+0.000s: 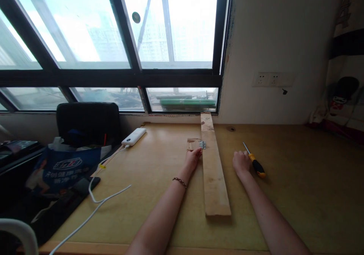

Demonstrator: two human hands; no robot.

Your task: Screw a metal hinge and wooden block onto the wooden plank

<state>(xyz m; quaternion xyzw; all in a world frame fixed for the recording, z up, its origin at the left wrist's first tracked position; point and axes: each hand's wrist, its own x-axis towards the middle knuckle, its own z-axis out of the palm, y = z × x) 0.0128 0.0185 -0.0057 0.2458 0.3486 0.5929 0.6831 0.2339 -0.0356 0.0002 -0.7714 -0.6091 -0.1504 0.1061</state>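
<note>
A long wooden board point(214, 171) lies lengthwise on the table. A metal hinge point(203, 144) sits at its left edge, spanning to a small wooden block point(193, 144) beside it. My left hand point(193, 159) is closed, its fingertips pinched together by the hinge's lower edge and the block; what they hold is too small to tell. To the right of the board, my right hand point(241, 162) rests on the table with curled fingers, and anything inside them is hidden. Just beyond it lies a screwdriver point(256, 165) with a yellow and black handle, its tip pointing away from me.
A white power bank point(134, 137) with a white cable point(96, 205) lies at the table's left edge. A black chair point(88, 122) and a blue bag point(65, 169) stand left of the table point(159, 194). Windows and a wall with sockets point(267, 79) border the far side.
</note>
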